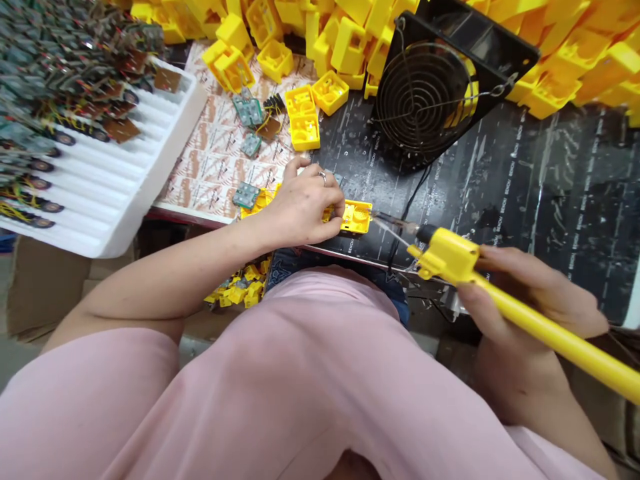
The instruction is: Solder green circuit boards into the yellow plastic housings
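Observation:
My left hand (313, 203) is closed over a small yellow plastic housing (357, 217) near the table's front edge; the fingers hide part of it. My right hand (525, 293) grips a yellow soldering iron (453, 253) with a thin feed tube beside its tip. The iron's tip points left, close to the housing's right end; whether they touch I cannot tell. Just left of my left hand lies a green circuit board (247, 195) by more yellow plastic. Beyond the hand are joined yellow housings (303, 119) and a green board with wires (249, 110).
A black fan (425, 100) with a wire guard stands at the back, its cord running forward. Yellow housings (350, 43) are heaped behind. A white foam tray (145, 160) full of wired boards lies left. Below the table edge, a box holds yellow pieces (240, 288).

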Available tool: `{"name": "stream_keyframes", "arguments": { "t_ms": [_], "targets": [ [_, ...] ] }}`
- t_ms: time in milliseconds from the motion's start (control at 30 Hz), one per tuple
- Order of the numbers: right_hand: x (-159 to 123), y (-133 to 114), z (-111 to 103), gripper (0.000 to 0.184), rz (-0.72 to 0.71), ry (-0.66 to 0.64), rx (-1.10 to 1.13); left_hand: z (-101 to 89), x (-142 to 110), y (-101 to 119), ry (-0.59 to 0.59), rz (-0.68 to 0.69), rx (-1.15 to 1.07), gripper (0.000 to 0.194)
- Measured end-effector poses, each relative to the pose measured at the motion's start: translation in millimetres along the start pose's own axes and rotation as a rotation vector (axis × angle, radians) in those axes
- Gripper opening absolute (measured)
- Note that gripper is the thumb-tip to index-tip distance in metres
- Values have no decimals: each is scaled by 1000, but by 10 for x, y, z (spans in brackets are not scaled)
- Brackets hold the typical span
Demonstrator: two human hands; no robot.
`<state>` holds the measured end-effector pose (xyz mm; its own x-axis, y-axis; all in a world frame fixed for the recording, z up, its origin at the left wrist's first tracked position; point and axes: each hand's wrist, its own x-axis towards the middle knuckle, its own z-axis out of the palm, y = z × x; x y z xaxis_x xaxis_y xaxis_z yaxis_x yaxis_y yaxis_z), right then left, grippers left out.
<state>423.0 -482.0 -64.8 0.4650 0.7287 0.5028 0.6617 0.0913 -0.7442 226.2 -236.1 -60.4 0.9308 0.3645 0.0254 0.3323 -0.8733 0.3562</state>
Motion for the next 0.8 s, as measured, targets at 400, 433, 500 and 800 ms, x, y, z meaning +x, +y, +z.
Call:
{"name": "stream_keyframes", "arguments": {
  "t_ms": [400,433,500,800],
  "targets": [
    [232,42,50,13,-415,-373,-40,-119,168,61,-198,-13,70,18],
    [264,28,57,10,-416,-379,-33,-122,173,67,-202,-15,74,18],
    [347,-11,65,9,-450,-391,-16,-126,178,81,-204,-20,85,18],
    [551,-159,-2,19,-536,-486,-44,-163,199,101,-244,-20,113,21]
  ]
}}
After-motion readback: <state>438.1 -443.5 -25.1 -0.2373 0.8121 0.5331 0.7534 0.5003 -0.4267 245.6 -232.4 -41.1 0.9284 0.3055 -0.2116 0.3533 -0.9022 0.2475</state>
